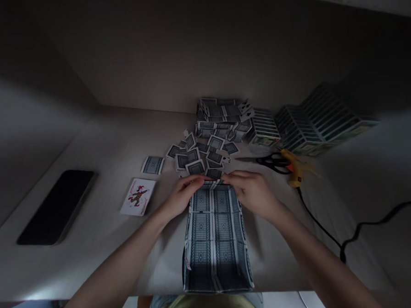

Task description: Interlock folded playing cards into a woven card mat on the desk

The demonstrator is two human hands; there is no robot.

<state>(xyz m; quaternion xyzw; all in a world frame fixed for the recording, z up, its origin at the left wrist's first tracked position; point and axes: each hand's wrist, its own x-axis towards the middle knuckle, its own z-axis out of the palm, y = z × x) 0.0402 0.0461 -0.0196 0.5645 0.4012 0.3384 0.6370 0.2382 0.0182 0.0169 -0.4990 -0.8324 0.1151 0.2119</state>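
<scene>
Card box (223, 226) between left hand (184, 195) and right hand (251, 189), both pinching its far end

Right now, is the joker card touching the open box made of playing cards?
Apart: the head view shows tabletop between the joker card and the box, either side of the left forearm.

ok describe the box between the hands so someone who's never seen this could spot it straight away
On the pale table, go to the middle of the near edge. A long open box lies there, with the left hand and right hand at its far end. Unlike the loose cards just beyond it, its patterned cards are joined into a floor and walls.
</scene>
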